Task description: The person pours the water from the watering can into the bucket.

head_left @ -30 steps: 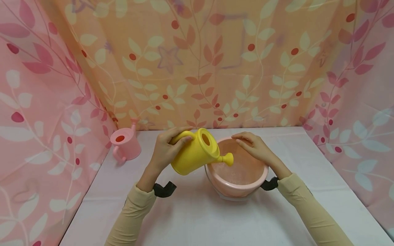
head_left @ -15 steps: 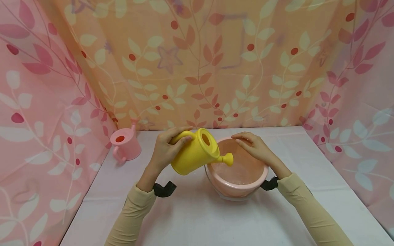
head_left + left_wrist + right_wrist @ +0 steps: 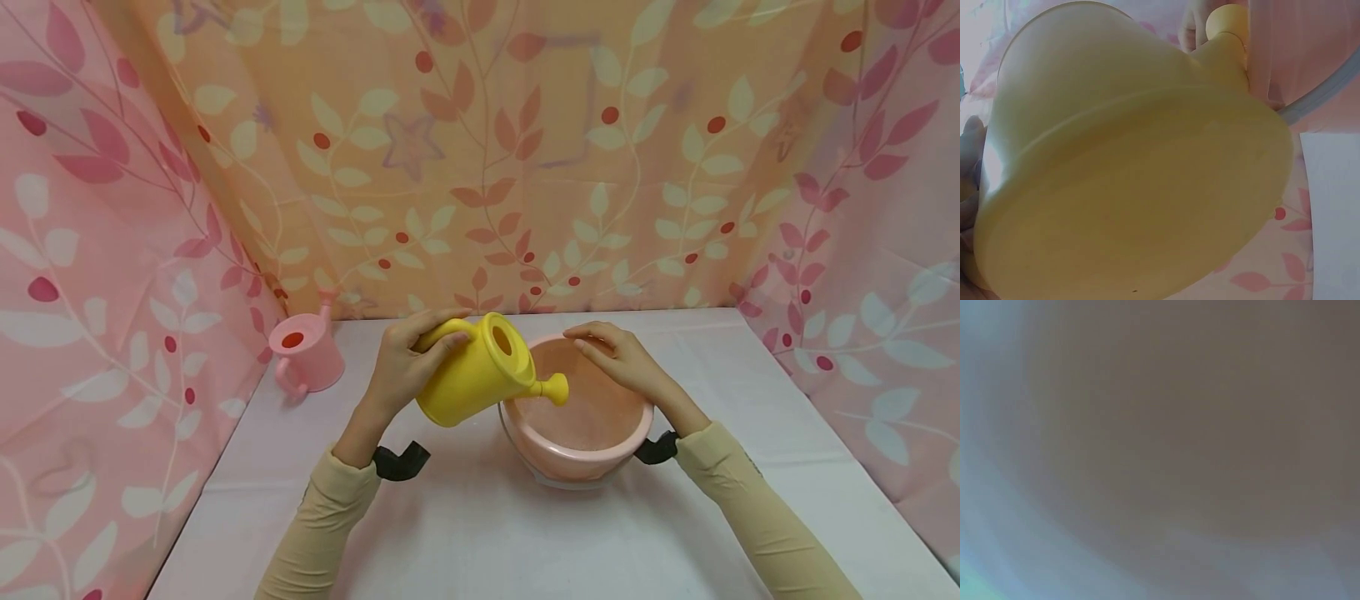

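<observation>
My left hand (image 3: 408,362) grips the handle of a yellow watering can (image 3: 480,371). The can is tilted to the right, its sprinkler head (image 3: 555,388) over the left side of a pink bowl (image 3: 585,456). Pale specks show inside the bowl, too small to make out. My right hand (image 3: 622,358) rests along the bowl's right and far rim with fingers loosely extended. In the left wrist view the can's base (image 3: 1135,206) fills most of the picture, with some left fingers at the left edge. The right wrist view is only a blur.
A pink watering can (image 3: 311,354) stands upright at the table's back left corner. White cloth covers the table (image 3: 487,533). Leaf-patterned curtains (image 3: 487,167) enclose the back and both sides.
</observation>
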A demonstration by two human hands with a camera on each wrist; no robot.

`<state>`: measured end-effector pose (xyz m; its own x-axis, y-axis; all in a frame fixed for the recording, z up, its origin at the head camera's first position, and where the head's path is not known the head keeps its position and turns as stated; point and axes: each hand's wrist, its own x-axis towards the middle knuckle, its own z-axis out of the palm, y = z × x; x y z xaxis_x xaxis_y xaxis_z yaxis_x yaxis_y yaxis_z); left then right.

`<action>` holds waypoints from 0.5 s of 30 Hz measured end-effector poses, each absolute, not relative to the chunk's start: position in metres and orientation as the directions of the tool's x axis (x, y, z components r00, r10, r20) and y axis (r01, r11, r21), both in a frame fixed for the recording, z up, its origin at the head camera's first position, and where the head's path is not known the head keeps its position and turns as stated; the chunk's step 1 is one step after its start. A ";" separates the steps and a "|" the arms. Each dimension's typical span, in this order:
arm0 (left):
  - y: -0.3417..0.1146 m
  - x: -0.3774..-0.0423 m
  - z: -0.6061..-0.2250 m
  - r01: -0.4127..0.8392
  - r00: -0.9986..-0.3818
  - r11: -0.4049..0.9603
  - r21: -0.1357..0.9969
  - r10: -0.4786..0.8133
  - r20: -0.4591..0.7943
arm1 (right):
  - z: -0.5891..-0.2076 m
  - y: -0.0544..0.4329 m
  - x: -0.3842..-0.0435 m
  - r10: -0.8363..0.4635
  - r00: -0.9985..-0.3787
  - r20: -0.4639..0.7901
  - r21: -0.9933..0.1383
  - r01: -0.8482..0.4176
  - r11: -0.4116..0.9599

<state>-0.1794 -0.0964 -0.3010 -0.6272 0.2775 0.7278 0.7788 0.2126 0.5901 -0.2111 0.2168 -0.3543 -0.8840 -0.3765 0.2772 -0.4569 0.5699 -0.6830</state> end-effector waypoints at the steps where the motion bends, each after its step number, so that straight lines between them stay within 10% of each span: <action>1: -0.096 -0.179 -0.301 0.780 -0.626 0.214 0.588 0.279 0.729 | -0.354 0.217 -0.211 -0.377 -0.884 0.277 -0.682 -0.457 0.571; 15: -0.095 -0.178 -0.297 0.772 -0.635 0.209 0.600 0.299 0.713 | -0.355 0.217 -0.211 -0.366 -0.888 0.278 -0.690 -0.450 0.567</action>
